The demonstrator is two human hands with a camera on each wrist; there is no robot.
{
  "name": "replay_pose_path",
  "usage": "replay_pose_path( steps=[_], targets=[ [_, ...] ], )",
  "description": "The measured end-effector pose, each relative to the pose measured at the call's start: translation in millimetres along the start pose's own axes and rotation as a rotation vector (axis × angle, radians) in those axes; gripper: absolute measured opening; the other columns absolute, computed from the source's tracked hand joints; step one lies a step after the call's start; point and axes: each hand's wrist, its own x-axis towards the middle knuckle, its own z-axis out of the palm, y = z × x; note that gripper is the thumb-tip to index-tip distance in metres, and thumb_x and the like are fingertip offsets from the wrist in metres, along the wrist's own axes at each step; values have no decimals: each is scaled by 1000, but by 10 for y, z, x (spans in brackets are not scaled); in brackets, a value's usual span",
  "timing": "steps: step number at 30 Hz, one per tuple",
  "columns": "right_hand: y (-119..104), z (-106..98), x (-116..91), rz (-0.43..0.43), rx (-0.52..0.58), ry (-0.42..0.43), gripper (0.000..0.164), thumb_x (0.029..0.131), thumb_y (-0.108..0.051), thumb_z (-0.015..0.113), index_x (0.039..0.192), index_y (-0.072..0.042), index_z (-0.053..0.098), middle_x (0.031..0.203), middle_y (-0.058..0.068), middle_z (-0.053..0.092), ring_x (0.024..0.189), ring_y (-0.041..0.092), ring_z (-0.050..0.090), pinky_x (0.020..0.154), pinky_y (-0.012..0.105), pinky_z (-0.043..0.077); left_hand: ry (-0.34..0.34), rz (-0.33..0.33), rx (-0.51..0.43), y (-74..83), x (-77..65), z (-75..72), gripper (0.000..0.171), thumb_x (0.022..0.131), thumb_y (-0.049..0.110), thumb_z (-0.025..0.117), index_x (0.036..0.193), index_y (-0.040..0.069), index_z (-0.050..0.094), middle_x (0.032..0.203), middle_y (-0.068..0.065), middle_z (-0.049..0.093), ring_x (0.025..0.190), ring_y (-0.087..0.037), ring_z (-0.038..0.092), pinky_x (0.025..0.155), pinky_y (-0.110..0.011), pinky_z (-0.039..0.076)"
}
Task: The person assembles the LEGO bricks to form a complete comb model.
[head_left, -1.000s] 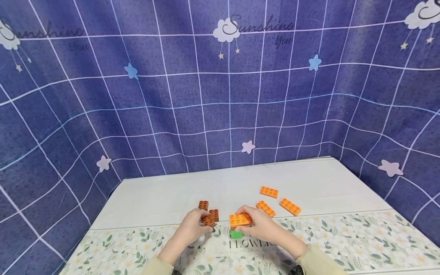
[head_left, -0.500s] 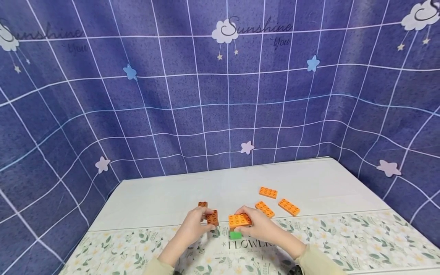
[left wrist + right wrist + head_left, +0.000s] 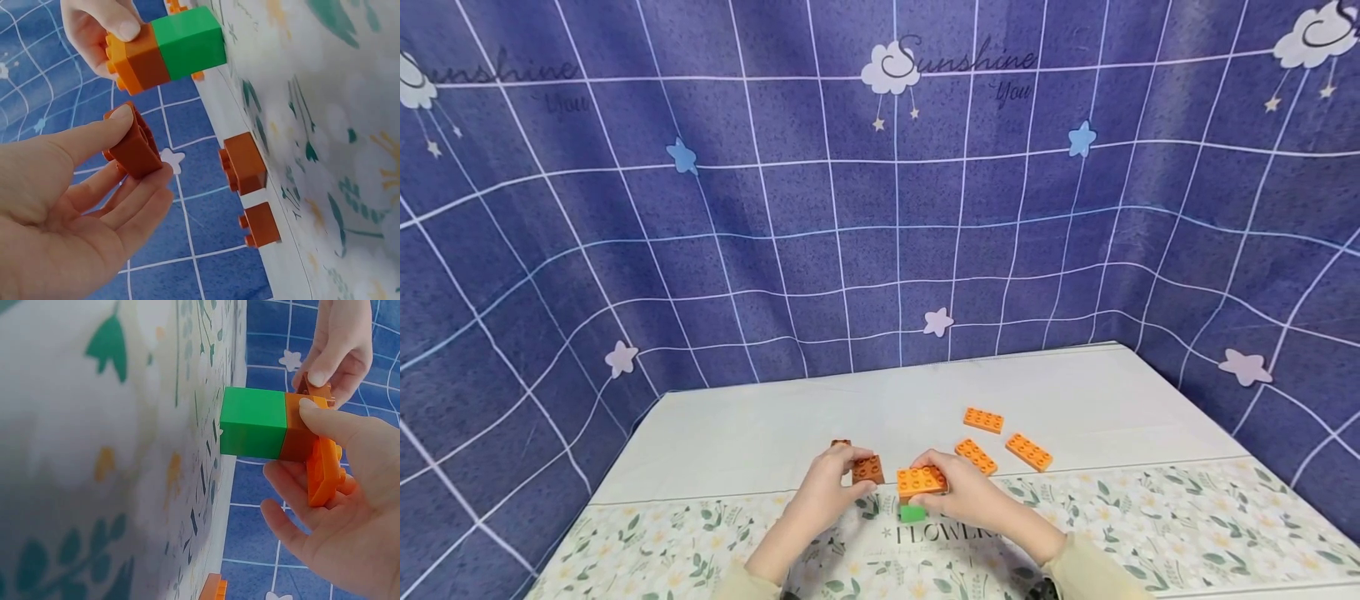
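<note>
- Pinching a brown toy brick [image 3: 137, 153] between thumb and fingers of the left hand [image 3: 59, 219], tipped over and up off the table [image 3: 760, 421]; bumpy on one side, hollow on the other.
- Gripping a little tower [image 3: 159, 53] in the right hand [image 3: 369, 494], just beside the left: boxy, smooth green brick [image 3: 253, 428] at the bottom, then brown middle brick [image 3: 299, 440], then thin orange brick [image 3: 322, 478] on top, poking out past the brown.
- Standing straight up, touching the flowery cloth [image 3: 700, 533] or just over it; can't tell which.
- Sitting near the left hand: chunky brown brick [image 3: 247, 164] and, just beside, another brown brick [image 3: 262, 224].
- Lying flat beyond the right hand: three orange bricks [image 3: 975, 457], hard and shiny, with eight round bumps each.
- Hanging behind: soft, wavy blue curtain [image 3: 790, 250] with white lines, stars and clouds.
</note>
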Motion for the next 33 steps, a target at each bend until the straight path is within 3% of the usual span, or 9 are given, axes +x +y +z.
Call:
replay_pose_path(
  steps=[10,17,24,33],
  targets=[
    [7,6,4,4,-13,4,37,83,-35,71,111,-15,60,89,-7,61,70,3,51,60,19,46,37,46,18,120,-30,7,37,83,15,71,117,3,62,108,-9,61,94,-23,61,83,-41,54],
    [17,9,7,6,-10,13,37,82,-35,71,111,-14,61,89,-7,62,70,3,52,60,19,46,57,72,68,208,-33,8,37,82,18,72,116,6,63,109,-7,62,92,-21,60,78,-35,54],
    [33,-4,21,9,2,14,35,82,-32,72,111,-13,61,91,-3,64,70,2,54,60,19,48,31,74,46,300,4,29,39,82,18,72,118,6,62,111,-7,62,99,-23,60,85,-39,53],
    [29,5,23,6,11,24,34,80,-35,73,107,-16,64,94,-4,65,73,3,54,60,19,48,18,128,37,316,41,79,37,81,17,73,116,6,64,108,-5,63,95,-20,60,78,-35,53]
  ],
)
